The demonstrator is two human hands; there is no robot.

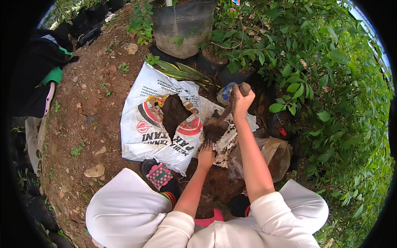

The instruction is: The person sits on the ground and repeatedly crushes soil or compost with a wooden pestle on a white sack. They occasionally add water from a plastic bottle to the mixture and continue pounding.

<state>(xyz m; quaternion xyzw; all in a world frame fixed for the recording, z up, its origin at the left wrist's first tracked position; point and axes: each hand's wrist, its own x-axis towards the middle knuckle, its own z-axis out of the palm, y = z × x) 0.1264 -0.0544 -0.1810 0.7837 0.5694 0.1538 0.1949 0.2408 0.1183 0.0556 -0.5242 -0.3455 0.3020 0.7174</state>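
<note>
My right hand is wrapped round a hand trowel, its wooden handle end sticking up above the fist. The trowel slants down to the left into a dark heap of soil. On the near edge of that heap lies my left hand, fingers stretched out and fingertips in the soil. The heap rests on a pale, dirt-smeared sheet. Left of it lies a white printed sack, torn open in the middle, with dark soil showing through the hole.
A crumpled clear plastic bag lies right of the sheet, and a plastic bottle beyond it. A large black grow bag stands at the back. Leafy bushes crowd the right. Another person's dark clothing shows at far left.
</note>
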